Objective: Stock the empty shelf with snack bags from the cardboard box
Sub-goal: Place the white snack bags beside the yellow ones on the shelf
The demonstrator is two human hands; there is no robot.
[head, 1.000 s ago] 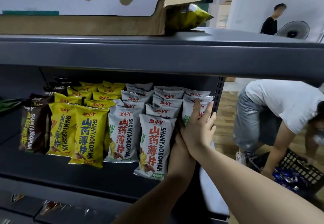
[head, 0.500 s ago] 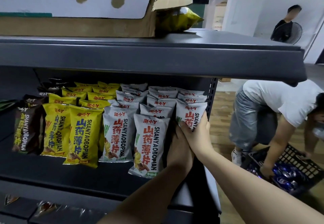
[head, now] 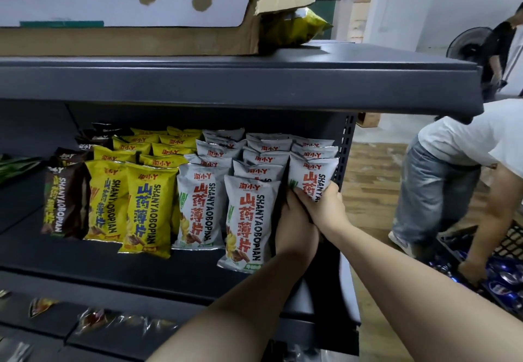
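Observation:
A cardboard box (head: pixel 127 40) sits on the top shelf, and a yellow bag (head: pixel 294 26) pokes out of its right end. Rows of brown, yellow and silver snack bags stand on the dark shelf (head: pixel 169 271) below. My right hand (head: pixel 321 204) grips the front silver snack bag (head: pixel 311 176) of the rightmost row, fingers curled over its face. My left hand (head: pixel 295 231) rests against the lower part of that bag, beside another silver bag (head: pixel 249 220). The right hand hides the left hand's fingers.
The perforated shelf upright (head: pixel 346 146) stands just right of the held bag. To the right, a person in a white shirt (head: pixel 467 146) bends over a black crate (head: pixel 506 251) of blue packets on the wooden floor. Loose packets lie on the lower shelf (head: pixel 93 322).
My right hand has slid down from the top of the rightmost row and closed on the front silver bag, drawing it forward. The left hand stays beside it.

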